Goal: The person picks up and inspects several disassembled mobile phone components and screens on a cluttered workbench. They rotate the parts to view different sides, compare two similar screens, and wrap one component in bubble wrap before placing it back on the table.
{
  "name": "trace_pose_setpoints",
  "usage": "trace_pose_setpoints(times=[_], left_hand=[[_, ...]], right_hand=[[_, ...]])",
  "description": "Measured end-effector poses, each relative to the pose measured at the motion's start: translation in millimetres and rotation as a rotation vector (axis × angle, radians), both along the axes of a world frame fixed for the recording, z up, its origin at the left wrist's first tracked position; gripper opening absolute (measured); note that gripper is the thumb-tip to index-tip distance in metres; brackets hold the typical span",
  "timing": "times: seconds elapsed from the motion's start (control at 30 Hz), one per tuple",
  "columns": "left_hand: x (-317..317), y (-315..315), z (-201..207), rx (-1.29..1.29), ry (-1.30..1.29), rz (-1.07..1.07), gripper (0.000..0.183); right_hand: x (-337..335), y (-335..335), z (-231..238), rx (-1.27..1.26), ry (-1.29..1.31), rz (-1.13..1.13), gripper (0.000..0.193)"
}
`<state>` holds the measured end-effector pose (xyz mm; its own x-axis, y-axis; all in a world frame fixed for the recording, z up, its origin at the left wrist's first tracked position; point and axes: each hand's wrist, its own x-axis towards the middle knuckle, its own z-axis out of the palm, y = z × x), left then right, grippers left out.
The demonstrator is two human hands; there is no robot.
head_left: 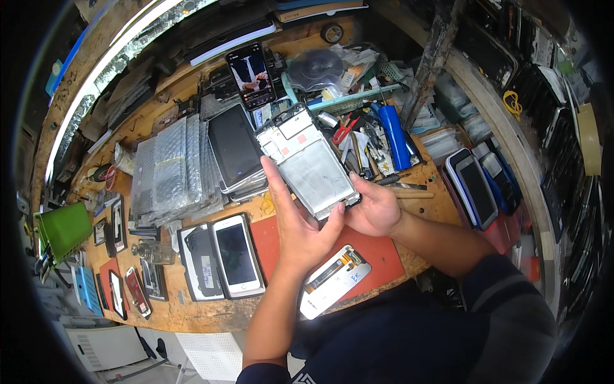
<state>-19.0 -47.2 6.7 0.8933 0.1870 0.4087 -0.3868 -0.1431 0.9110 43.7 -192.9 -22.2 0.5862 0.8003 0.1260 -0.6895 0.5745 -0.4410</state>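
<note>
Between both hands I hold an opened phone [311, 176], tilted, its large silver battery and white inner frame facing up. My left hand [297, 233] supports its left edge and lower corner, thumb at the bottom, with the fingers stretched along the side. My right hand [376, 210] grips the lower right corner with curled fingers, partly hidden behind it. Under my hands lies a red mat [382, 256]. On it rests a white phone panel [336, 283] with a copper-coloured flex cable, close to my left wrist.
Left of the mat lies a white phone [236, 253] in an opened case. Beyond it are bubble-wrapped packs [167, 168] and a dark tablet [236, 144]. A lit phone [251, 75] stands at the back. Tools and a blue cylinder [393, 136] crowd the right, near a wooden post [435, 57].
</note>
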Motion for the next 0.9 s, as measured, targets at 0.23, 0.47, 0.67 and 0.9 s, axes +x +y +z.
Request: trace_pose_setpoints(times=[0.23, 0.47, 0.67, 0.9], left_hand=[[1.0, 0.5, -0.1, 0.051, -0.031, 0.013, 0.124], [0.6, 0.1, 5.4, -0.062, 0.056, -0.040, 0.124], [2.3, -4.0, 5.3, -0.047, -0.009, 0.015, 0.121], [13.1, 19.2, -7.5, -0.463, 0.177, 0.089, 0.035]], right_hand=[[0.0, -1.7, -0.1, -0.011, -0.032, -0.012, 0.055], [1.2, -0.7, 1.8, -0.046, -0.092, -0.024, 0.056], [0.1, 3.4, 1.4, -0.179, -0.138, -0.106, 0.060], [8.1, 9.5, -8.2, -0.424, -0.208, -0.350, 0.053]])
